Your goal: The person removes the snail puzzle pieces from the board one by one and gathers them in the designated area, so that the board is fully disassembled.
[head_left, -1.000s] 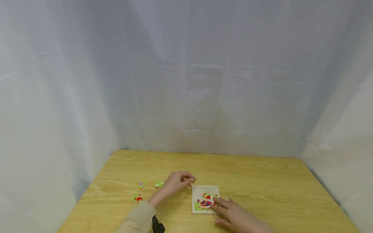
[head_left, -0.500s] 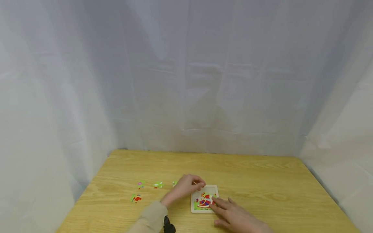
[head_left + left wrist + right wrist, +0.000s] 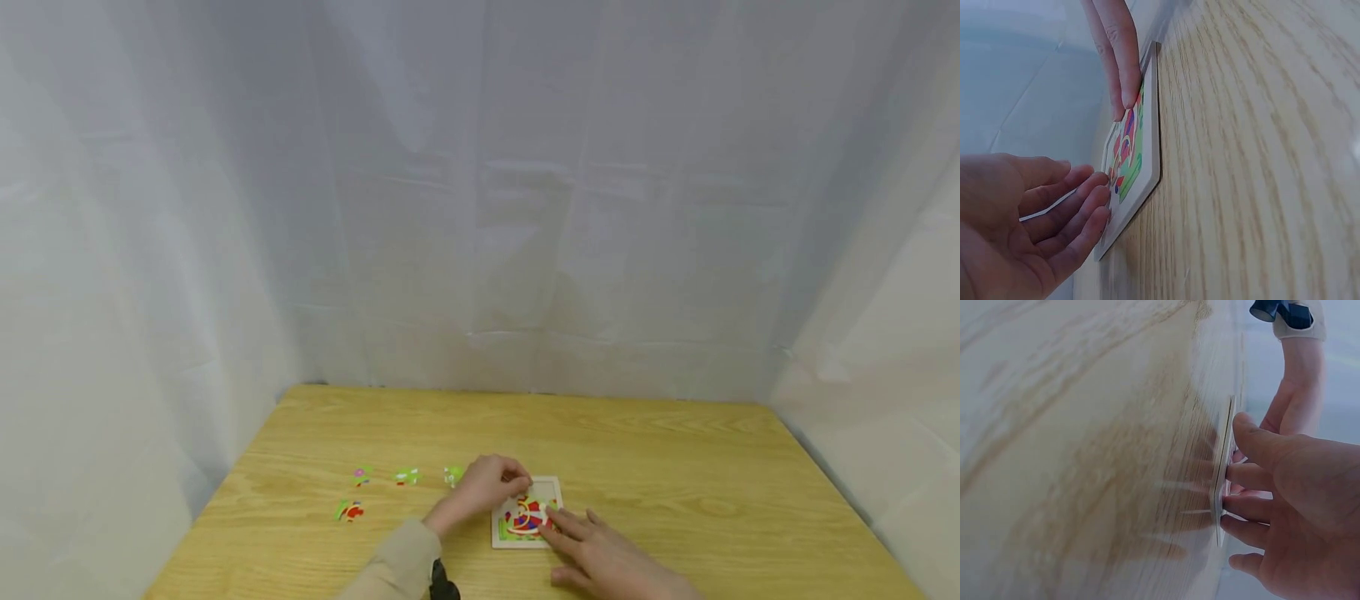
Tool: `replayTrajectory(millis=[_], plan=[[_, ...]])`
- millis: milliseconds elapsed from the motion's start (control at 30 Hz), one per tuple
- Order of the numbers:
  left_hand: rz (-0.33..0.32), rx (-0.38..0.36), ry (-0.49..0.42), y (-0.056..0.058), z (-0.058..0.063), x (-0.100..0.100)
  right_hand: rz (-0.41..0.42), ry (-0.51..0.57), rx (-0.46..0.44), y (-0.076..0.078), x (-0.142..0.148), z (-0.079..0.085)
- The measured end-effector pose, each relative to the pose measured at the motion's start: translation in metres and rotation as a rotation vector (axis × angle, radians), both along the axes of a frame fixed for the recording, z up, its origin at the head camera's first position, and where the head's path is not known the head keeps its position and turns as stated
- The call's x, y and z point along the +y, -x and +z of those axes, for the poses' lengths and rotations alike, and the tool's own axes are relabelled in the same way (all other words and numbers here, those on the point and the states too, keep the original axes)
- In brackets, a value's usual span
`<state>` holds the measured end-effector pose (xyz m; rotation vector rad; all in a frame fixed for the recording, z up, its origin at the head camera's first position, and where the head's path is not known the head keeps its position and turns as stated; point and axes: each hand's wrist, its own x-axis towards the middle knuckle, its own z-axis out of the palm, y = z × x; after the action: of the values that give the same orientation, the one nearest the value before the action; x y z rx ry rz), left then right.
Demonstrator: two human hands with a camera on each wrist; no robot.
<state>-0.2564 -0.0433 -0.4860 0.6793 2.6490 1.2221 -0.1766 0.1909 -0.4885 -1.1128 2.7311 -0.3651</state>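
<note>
Nearby, loose pieces (image 3: 407,477), left hand (image 3: 486,484) (grip unclear) partly hiding puzzle board (image 3: 553,488), right hand (image 3: 597,553) outstretched

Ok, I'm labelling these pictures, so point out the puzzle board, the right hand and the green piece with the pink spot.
Puzzle board (image 3: 1152,125), left wrist view: on its pale rim.
Right hand (image 3: 603,553), head view: on its back.
Green piece with the pink spot (image 3: 359,473), head view: on the spot.

Wood-grained yellowish tabletop (image 3: 675,475), creased pale sheeting (image 3: 480,250) behind, more hanging left (image 3: 135,292) and right (image 3: 885,292).
</note>
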Motion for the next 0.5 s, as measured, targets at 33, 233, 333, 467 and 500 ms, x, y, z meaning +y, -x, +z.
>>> replayTrajectory(millis=[33,233,333,467,500], plan=[[0.002,0.001,0.003,-0.0001,-0.0004,0.0005,0.0,0.0,0.004,-0.0002,-0.0002,0.0001],[0.002,0.008,0.033,-0.0021,0.0017,0.0033,-0.011,-0.011,-0.003,-0.0004,-0.0017,0.0004],[0.001,0.022,0.042,-0.0024,0.0026,0.0043,-0.019,-0.014,-0.017,-0.0005,-0.0023,0.0008],[0.003,0.034,0.046,-0.0022,0.0024,0.0053,-0.023,-0.017,-0.026,-0.0008,-0.0024,0.0016],[0.003,0.034,0.044,-0.0022,0.0025,0.0054,-0.022,-0.016,-0.025,-0.0009,-0.0023,0.0017]])
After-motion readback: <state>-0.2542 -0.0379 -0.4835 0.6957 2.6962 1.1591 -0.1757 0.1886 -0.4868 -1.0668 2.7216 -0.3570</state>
